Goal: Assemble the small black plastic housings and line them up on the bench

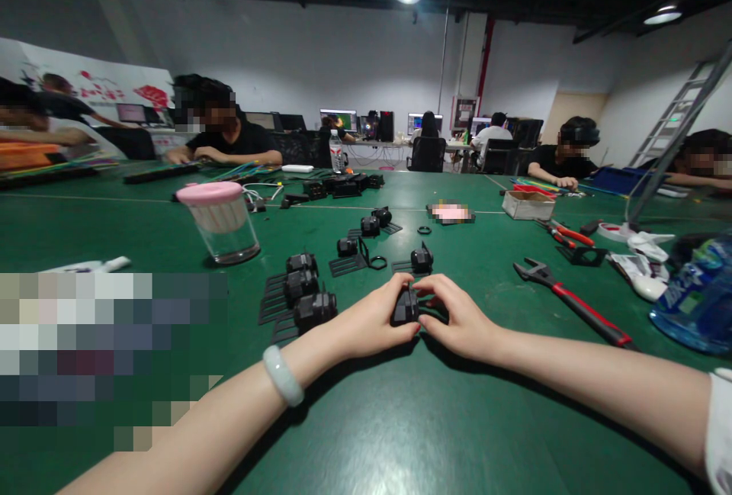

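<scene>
Just above the table, my left hand (377, 318) grips a black plastic fitting (406, 304) between thumb and fingers. From the other side, my right hand (457, 316) curls its fingertips round the fitting's right end, partly hiding it. I cannot tell whether a separate small part is between those fingers. Close beyond my hands stands a similar black fitting (422, 258) with a slotted plate. More such fittings (314, 310) lie to the left of my left wrist. A black ring (378, 262) and another black ring (424, 229) lie farther back.
An adjustable wrench (577, 308) with red-black handle, pliers (566, 233) and a large blue bottle (698, 300) are on the right. A pink-lidded cup (220, 224) stands left; a small box (529, 205) sits farther back. Co-workers (229, 129) sit across the green table (366, 426).
</scene>
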{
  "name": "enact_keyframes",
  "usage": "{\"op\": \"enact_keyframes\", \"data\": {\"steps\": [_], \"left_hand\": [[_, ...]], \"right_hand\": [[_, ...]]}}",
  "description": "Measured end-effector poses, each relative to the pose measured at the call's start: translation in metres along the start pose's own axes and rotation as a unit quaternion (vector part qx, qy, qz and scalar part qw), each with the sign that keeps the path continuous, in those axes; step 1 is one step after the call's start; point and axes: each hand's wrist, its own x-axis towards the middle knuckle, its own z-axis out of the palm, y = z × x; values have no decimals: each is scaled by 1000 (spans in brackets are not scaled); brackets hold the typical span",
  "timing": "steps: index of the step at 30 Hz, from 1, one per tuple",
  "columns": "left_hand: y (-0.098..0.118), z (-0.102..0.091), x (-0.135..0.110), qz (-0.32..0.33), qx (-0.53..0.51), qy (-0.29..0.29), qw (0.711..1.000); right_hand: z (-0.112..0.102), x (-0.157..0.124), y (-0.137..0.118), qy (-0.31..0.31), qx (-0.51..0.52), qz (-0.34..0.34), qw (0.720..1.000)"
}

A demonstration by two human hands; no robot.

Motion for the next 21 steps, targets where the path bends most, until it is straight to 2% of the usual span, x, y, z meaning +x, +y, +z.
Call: {"op": "enact_keyframes", "data": {"steps": [21], "left_hand": [[-1, 2, 0, 5, 8, 0, 1000]], "right_hand": [[1, 1, 4, -5, -6, -6, 1000]]}}
